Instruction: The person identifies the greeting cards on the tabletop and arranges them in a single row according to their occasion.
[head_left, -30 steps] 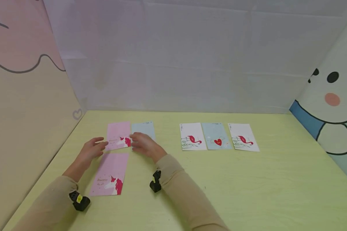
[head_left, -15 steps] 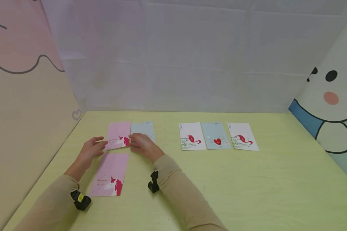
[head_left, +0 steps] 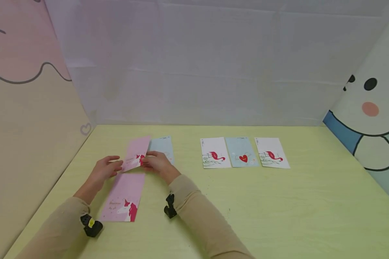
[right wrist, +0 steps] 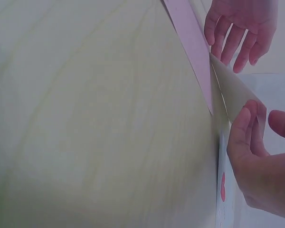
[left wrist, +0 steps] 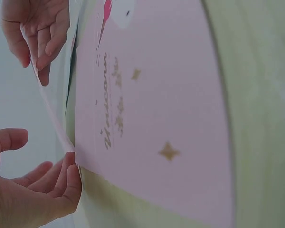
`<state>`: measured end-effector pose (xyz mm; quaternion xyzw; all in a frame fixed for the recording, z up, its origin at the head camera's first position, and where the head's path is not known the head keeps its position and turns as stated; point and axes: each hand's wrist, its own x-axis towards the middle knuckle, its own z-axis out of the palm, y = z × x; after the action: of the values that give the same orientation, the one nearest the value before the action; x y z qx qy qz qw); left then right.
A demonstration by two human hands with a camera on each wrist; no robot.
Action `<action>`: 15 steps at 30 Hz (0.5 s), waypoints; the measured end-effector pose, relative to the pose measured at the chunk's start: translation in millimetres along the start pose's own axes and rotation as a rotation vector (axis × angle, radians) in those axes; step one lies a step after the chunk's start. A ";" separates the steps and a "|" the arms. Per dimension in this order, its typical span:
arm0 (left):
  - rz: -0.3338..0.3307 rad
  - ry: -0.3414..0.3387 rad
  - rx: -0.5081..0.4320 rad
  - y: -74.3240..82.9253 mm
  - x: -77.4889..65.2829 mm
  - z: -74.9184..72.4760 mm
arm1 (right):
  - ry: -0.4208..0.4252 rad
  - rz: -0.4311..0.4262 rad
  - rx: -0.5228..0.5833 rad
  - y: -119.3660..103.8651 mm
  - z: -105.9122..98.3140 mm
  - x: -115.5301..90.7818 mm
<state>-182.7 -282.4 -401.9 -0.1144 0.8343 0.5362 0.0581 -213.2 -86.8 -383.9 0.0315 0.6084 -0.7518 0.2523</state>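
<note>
A pink unicorn card (head_left: pixel 137 154) is tilted up off the green table (head_left: pixel 278 208), its near edge raised. My right hand (head_left: pixel 146 162) pinches that card's near right corner, by the red unicorn. My left hand (head_left: pixel 115 166) touches the near left corner with its fingertips (left wrist: pixel 69 161), the thumb held apart. In the left wrist view the raised card shows as a thin edge (left wrist: pixel 52 107) running between the two hands. A second pink unicorn card (head_left: pixel 124 196) lies flat just in front of it. A pale blue card (head_left: pixel 162 145) lies flat behind my right hand.
Three cards lie in a row right of centre: a flamingo card (head_left: pixel 215 153), a blue heart card (head_left: pixel 243 153), another flamingo card (head_left: pixel 271 153). Fabric walls close the table on the left (head_left: pixel 29 136), back (head_left: pixel 197 72) and right (head_left: pixel 369 118).
The far pink card lay flat a second ago with both hands at its near corners. Its near edge is now lifted and the card has swung up to the right.
</note>
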 end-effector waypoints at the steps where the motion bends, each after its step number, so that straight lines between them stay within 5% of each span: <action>1: -0.007 0.004 -0.016 5.9 -4.4 1.0 | 0.008 0.003 -0.001 0.4 0.5 -0.1; 4: -0.001 -0.027 0.011 18.7 -14.9 1.7 | 0.030 0.013 0.003 1.6 1.4 -0.3; 7: -0.019 -0.011 -0.016 16.7 -13.6 2.5 | 0.036 0.008 0.019 0.8 1.0 -2.0; 15: 0.057 0.035 0.022 13.4 -10.0 7.1 | -0.028 -0.049 0.001 -5.1 -7.1 -7.7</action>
<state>-176.6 -269.3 -390.9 -0.0993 0.8438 0.5265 0.0295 -210.5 -77.0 -378.4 0.0064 0.6049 -0.7585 0.2425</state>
